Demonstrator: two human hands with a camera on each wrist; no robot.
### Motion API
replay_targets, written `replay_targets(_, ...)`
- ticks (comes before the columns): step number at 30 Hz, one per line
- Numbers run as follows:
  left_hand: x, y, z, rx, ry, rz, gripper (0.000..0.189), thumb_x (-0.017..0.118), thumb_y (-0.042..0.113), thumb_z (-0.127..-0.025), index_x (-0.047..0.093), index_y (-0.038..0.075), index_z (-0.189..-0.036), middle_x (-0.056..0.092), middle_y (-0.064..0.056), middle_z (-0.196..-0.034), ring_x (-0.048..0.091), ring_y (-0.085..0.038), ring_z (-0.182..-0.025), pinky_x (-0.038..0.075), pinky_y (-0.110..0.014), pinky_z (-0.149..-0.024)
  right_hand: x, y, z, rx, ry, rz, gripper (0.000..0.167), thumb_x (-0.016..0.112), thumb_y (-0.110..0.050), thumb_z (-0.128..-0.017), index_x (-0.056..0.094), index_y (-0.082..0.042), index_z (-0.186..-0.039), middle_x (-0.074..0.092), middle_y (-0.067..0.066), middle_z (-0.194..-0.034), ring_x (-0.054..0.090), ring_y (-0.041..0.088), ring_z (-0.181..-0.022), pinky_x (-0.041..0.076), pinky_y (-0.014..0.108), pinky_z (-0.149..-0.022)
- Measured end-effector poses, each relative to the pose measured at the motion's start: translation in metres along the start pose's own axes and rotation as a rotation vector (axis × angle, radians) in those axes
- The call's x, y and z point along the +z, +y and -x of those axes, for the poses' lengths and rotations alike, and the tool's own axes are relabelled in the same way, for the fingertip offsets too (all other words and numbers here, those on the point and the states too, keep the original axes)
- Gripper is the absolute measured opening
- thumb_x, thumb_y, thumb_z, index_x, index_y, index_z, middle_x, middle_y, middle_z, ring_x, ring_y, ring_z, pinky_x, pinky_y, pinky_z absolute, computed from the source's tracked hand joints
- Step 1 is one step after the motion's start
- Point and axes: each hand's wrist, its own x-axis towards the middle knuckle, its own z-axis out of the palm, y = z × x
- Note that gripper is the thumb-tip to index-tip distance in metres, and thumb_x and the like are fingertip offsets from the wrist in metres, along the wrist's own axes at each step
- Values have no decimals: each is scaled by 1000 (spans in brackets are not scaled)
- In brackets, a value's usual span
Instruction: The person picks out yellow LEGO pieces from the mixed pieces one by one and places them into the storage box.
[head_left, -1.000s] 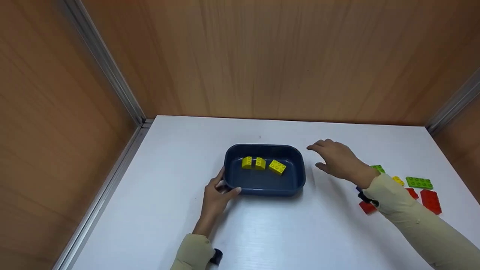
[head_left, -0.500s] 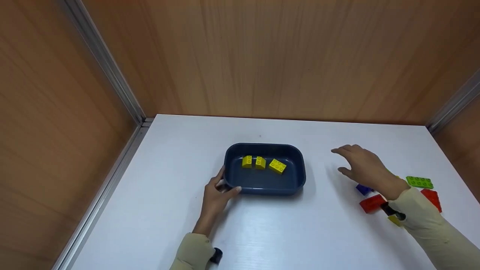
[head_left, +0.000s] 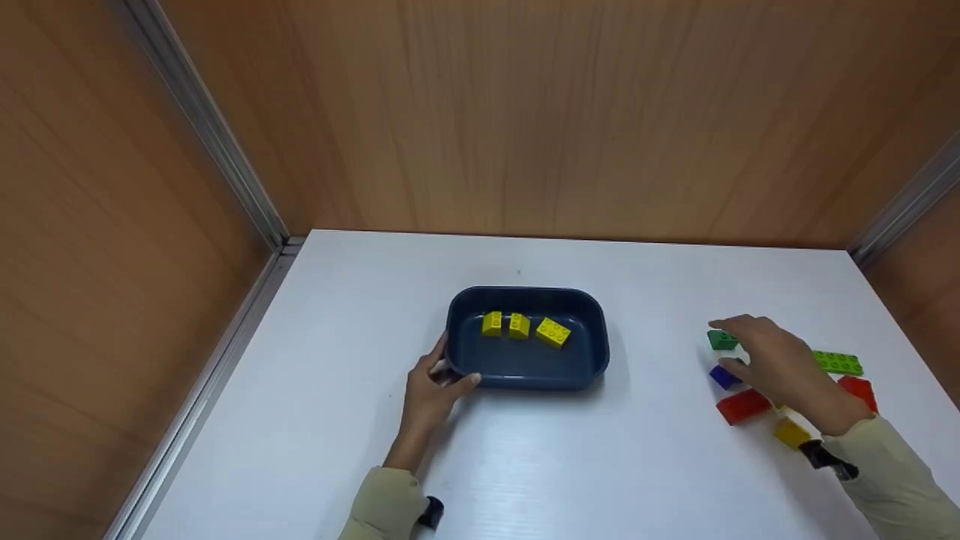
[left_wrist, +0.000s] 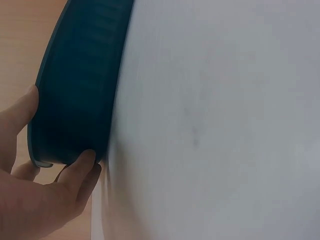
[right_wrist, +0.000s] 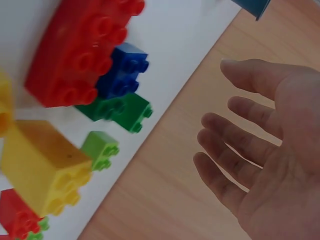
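A dark blue rectangular box (head_left: 529, 373) stands on the table with three yellow toy bricks (head_left: 553, 332) lying in it. My left hand (head_left: 433, 397) holds the box at its left front corner, thumb by the front rim. In the left wrist view, the fingers (left_wrist: 82, 170) curl against its end wall. Over the loose bricks at the right hovers my right hand (head_left: 784, 367), fingers spread and nothing held. Closest to its fingertips are a green brick (head_left: 722, 340) and a blue brick (head_left: 724, 376); the hand partly covers other bricks.
Around the right hand lie a red brick (head_left: 743, 406), a yellow brick (head_left: 791, 433), a light green brick (head_left: 838, 363) and another red brick (head_left: 858, 391). Wooden panels (head_left: 525, 120) rise behind and beside the white table (head_left: 540, 465).
My right hand has moved right and toward me, away from the box and over the loose bricks, uncovering the green and blue ones. The left hand and the box have stayed put.
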Motion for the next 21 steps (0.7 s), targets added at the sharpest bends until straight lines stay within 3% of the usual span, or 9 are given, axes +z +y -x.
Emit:
replay_targets(5, 0, 0, 0, -21, 3, -8, 87, 87, 13, -89, 43, 18, -164, 52, -22, -152, 60, -39, -129, 55, -44, -107, 7, 9, 11, 9, 36, -29, 68, 87, -6, -85, 58, 1, -145, 60, 33, -136, 57, 54, -123, 58, 66, -89)
replay_targets(12, 0, 1, 1, -22, 5, -9, 88, 87, 14, -89, 42, 18, -164, 52, -22, -152, 60, -40, -129, 56, -43, -106, 7, 24, 25, 18, 66, -51, 62, 85, -6, -87, 60, 3, -142, 56, 36, -140, 49, 59, -130, 50, 72, -98)
replay_targets(21, 1, 2, 0, -31, 7, -7, 87, 87, 13, -89, 43, 20, -163, 53, -21, -151, 60, -40, -130, 55, -43, -108, 3, 43, 40, 86, 12, -63, 62, 82, -11, -91, 57, -1, -147, 53, 36, -144, 45, 60, -131, 48, 75, -98)
